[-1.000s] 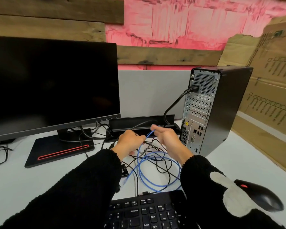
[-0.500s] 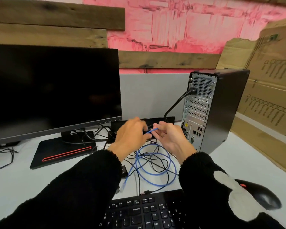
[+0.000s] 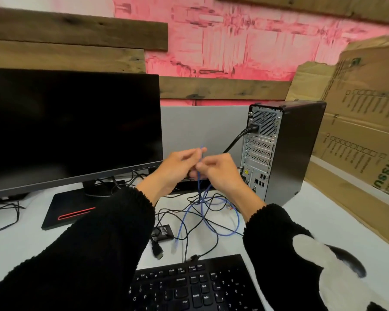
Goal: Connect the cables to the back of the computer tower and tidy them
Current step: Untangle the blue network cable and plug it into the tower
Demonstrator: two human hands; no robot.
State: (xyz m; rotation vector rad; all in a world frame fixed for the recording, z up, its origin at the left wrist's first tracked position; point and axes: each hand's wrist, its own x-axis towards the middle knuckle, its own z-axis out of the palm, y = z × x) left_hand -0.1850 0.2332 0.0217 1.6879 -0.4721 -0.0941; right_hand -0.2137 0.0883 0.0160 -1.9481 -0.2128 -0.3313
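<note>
**Blue cable lifted above the tangle**

Monitor (image 3: 72,126) stood left. Left hand (image 3: 177,167) and right hand (image 3: 220,173), each grip pinching the blue network cable (image 3: 211,223), held it over black cables (image 3: 189,216) on the worktop (image 3: 312,221). Computer tower (image 3: 285,151) stood right. Risk: pulling could tighten snags. Fingertips blurred; mouse mostly hidden.

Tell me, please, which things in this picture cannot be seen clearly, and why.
- Head view: mouse, mostly hidden behind the right sleeve.
- Keyboard, cut off by the bottom edge.
- Tower ports: too small to identify.
- Blue cable: blurred between left hand and right hand; the exact grip is unclear.
</note>
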